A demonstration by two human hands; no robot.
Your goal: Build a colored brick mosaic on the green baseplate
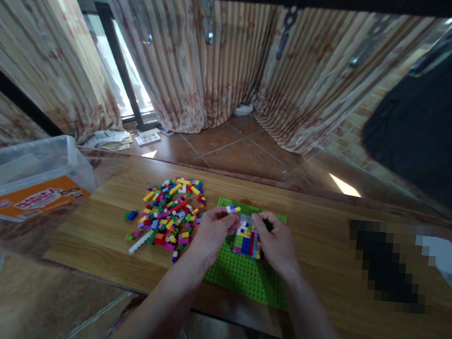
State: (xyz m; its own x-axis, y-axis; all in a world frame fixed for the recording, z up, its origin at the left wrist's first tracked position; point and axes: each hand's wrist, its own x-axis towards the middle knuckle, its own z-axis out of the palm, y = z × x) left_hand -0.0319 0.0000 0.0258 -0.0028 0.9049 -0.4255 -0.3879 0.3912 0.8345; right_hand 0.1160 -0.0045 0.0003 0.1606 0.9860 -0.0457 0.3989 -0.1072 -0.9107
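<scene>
My left hand (pixel 213 230) is closed in a pinch on a few small toy bricks (pixel 233 209), white, blue, yellow and green. It hovers over the left part of a green studded baseplate (pixel 240 279). Under and between my hands lies a block of coloured bricks (pixel 246 244) with green, blue, red, yellow and white pieces on the plate. My right hand (pixel 278 241) is at the right side of that block, thumb and fingers curled together near its far edge. Whatever its fingertips grip is too small to make out.
Left of the baseplate a heap of loose bricks (pixel 174 215) spreads over the wooden table (pixel 98 221). A long white strip (pixel 139 241) lies at its near side. A clear plastic bin (pixel 31 179) stands at far left. A blurred dark shape (pixel 387 265) lies at right.
</scene>
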